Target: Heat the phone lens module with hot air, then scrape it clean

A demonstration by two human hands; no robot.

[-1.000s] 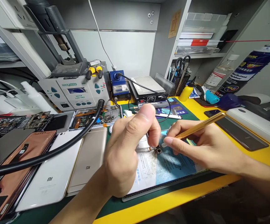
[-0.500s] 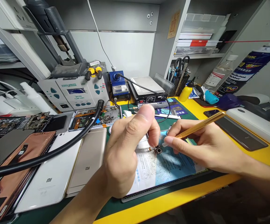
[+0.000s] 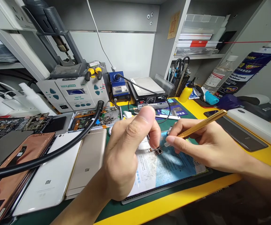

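Above a printed sheet (image 3: 147, 181), my left hand (image 3: 129, 150) is closed, thumb bent over the fingers. What it grips, if anything, is hidden behind the fingers. My right hand (image 3: 203, 143) pinches a slim gold pen-shaped tool (image 3: 202, 123), its rear end pointing up to the right. A pale tip shows just beyond the right thumb. Between both hands lies a small phone camera module (image 3: 158, 150) with square dark lenses, partly covered by my left fingers. The tool's tip is close to the module's right side; whether they touch I cannot tell.
Left of my hands lie a gold phone back (image 3: 88, 162) and a white one (image 3: 48, 175), crossed by a thick black hose (image 3: 62, 151). Behind stand a hot-air station (image 3: 76, 93) and a heating plate (image 3: 149, 86). Phones (image 3: 240, 134) lie at right.
The view has shifted very slightly. Both hands keep nearly the same pose, with the tool tip a touch farther right of the camera module.
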